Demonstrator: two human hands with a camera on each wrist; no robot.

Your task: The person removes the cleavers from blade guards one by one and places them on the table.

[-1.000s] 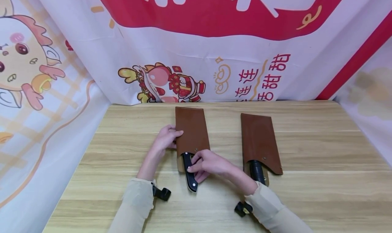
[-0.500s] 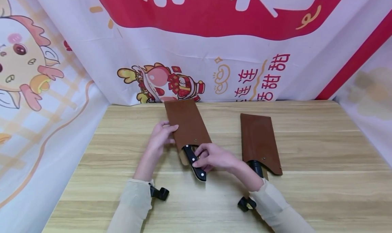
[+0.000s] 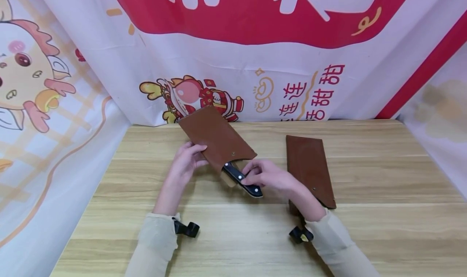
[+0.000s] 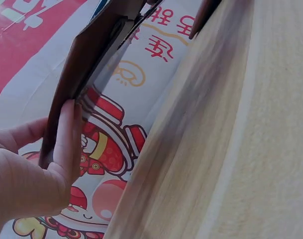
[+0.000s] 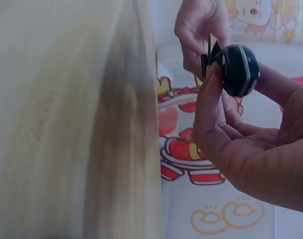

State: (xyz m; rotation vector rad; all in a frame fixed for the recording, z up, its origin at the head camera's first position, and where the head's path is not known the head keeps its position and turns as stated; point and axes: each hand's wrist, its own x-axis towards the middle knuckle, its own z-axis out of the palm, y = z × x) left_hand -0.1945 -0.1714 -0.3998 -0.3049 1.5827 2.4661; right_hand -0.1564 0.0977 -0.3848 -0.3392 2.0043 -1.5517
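My left hand [image 3: 185, 159] pinches the left edge of a brown leather sheath [image 3: 215, 135], thumb on top and fingers beneath, as the left wrist view also shows. The sheath is raised above the table and slants, its far end pointing up and left. From its open end sticks the black riveted handle [image 3: 242, 179] of a knife whose blade is hidden inside. My right hand [image 3: 270, 175] grips that handle between thumb and fingers. In the right wrist view the handle's butt [image 5: 241, 69] faces the camera, with the fingers around it.
A second brown sheath [image 3: 308, 167] lies on the wooden table [image 3: 233, 236] to the right, its lower end partly behind my right forearm. A printed cloth [image 3: 233, 78] hangs along the table's back edge. Each wrist carries a small black camera mount.
The sheath with its knife has been lifted off the table and turned, far end going left and handle going right. Both hands have kept hold and moved with it.
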